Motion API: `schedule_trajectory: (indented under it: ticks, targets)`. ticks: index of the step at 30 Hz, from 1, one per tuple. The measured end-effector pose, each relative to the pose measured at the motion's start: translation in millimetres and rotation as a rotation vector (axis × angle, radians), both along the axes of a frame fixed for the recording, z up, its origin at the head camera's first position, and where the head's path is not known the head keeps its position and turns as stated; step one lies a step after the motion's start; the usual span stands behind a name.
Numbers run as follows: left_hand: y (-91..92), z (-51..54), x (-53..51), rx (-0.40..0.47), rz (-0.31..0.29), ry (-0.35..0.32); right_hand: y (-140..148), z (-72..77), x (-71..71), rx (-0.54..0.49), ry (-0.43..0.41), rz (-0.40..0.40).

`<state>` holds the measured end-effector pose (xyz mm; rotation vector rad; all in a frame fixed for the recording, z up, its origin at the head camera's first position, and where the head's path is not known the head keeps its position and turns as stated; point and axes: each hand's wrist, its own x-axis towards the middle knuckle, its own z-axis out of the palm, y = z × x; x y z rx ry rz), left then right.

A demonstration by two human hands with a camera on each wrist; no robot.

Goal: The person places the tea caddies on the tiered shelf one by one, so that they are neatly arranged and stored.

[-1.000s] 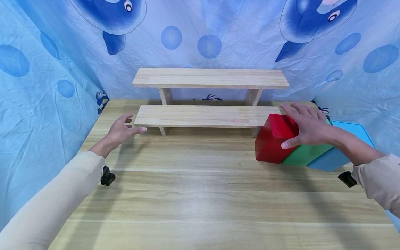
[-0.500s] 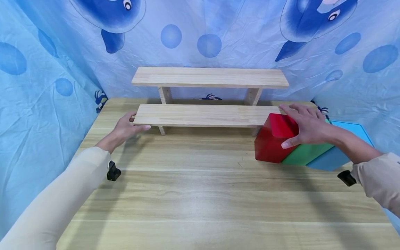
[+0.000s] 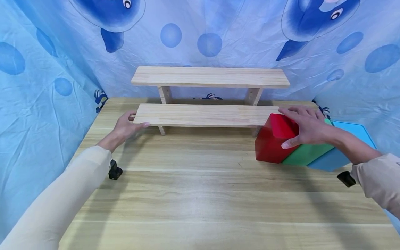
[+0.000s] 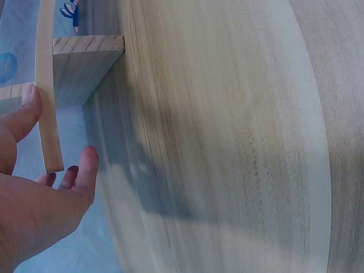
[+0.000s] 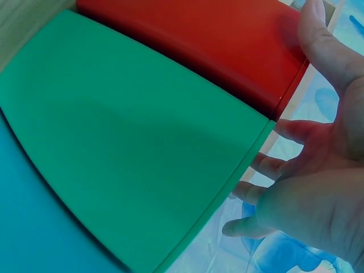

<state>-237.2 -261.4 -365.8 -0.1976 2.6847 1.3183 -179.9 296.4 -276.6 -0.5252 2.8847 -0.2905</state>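
Note:
A two-tier wooden shelf stands at the back of the table, with its lower board (image 3: 203, 114) in front of its upper board (image 3: 209, 76). My left hand (image 3: 123, 128) is at the lower board's left end. In the left wrist view, the thumb (image 4: 28, 108) touches the board's upper side, and loosely bent fingers lie below and beyond its end. At the shelf's right end stand a red box (image 3: 268, 144), a green box (image 3: 306, 154) and a blue box (image 3: 331, 159), side by side. My right hand (image 3: 307, 126) is over the red and green boxes, fingers stretched and spread; firm contact cannot be told.
The table (image 3: 193, 194) has a wood-grain top. A blue curtain (image 3: 34, 114) with printed dolphins and bubbles hangs behind and on both sides. Each sleeve carries a small black camera, such as the left camera (image 3: 115, 170).
My left hand has moved right to the lower board's left end, and its thumb has risen slightly onto the board's front edge. My right hand and the boxes have hardly moved.

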Motion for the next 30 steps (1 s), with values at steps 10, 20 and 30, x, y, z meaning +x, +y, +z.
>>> schedule_trajectory:
  ticks: [10,20,30]
  targets:
    - [1.8,-1.7,-2.7,-0.007,0.036,0.013,-1.1,-1.6,0.1,-0.023,0.001,0.014]
    - [1.5,-2.7,-3.5,-0.021,0.035,0.034,-2.8,-1.7,-1.4,-0.039,-0.013,0.004]
    - [1.9,-3.4,-2.9,-0.007,0.031,0.063,-3.3,-2.2,-1.1,-0.057,-0.02,-0.003]
